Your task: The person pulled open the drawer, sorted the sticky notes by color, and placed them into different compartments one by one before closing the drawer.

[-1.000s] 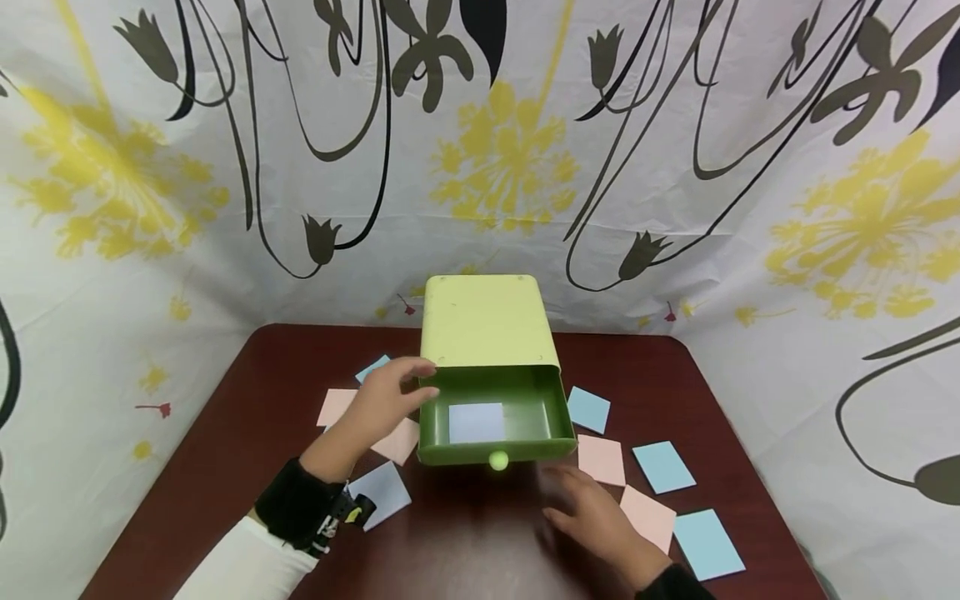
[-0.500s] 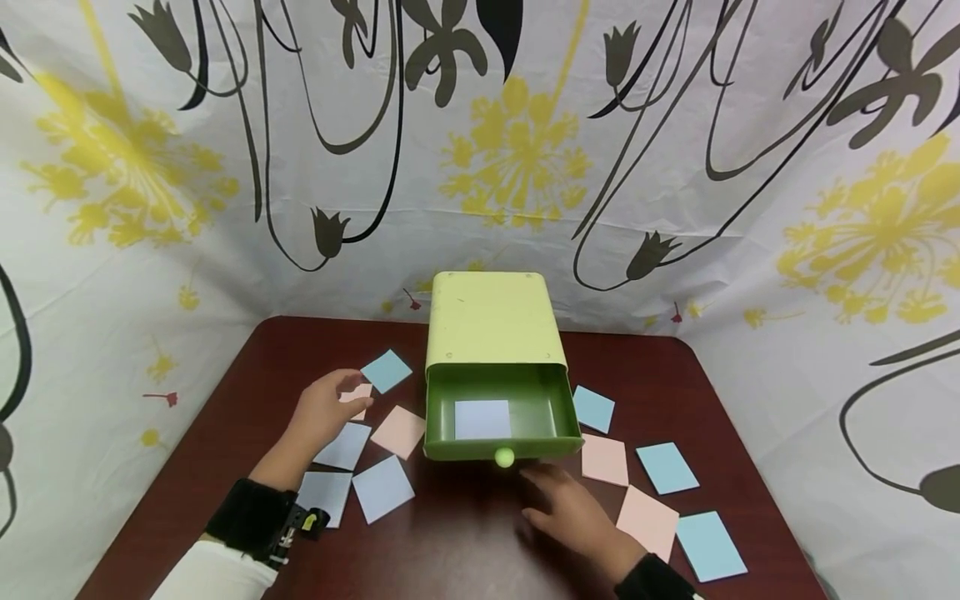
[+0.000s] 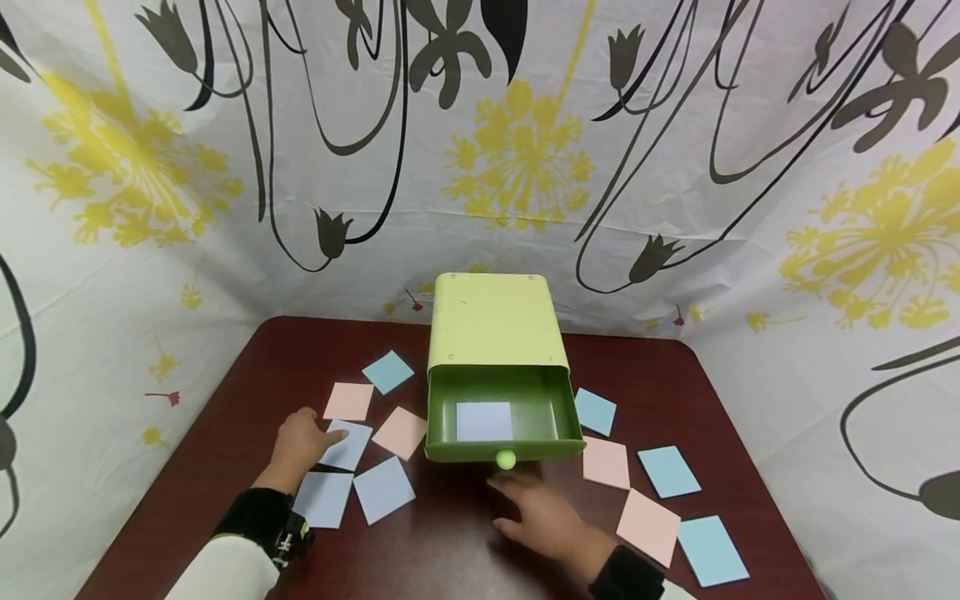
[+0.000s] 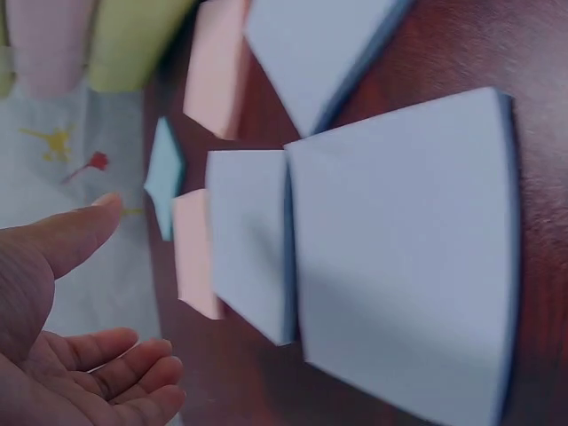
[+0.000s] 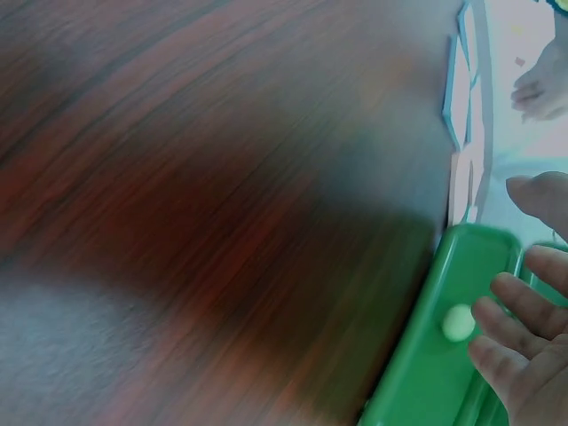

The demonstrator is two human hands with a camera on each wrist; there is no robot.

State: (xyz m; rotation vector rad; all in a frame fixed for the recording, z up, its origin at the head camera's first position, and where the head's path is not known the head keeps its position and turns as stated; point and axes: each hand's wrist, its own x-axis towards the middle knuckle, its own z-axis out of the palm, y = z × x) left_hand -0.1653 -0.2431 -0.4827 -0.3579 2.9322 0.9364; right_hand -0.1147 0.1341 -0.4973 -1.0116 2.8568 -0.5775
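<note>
The left hand (image 3: 298, 450) holds nothing, thumb and fingers apart, at a lilac card (image 3: 352, 447); whether it touches, I cannot tell. A second lilac card (image 3: 324, 502) lies just beside that one, so a careless pinch might drag both, or nudge the pink card (image 3: 348, 402) beyond. In the middle, the drawer (image 3: 459, 452) juts from its box (image 3: 491, 318), another lilac card (image 3: 483, 422) flat inside; any card brought over could catch on the rim. The right hand (image 3: 543, 517), empty, fingers loose, is near the knob (image 3: 506, 460); a bump there might push the drawer in. Farther right lie pink cards (image 3: 648, 527) and blue cards (image 3: 712, 550). The bench (image 3: 442, 542) is dark red-brown and shiny, so cards may slide. Flower-printed cloth (image 3: 735, 283) hangs behind and along both sides.
</note>
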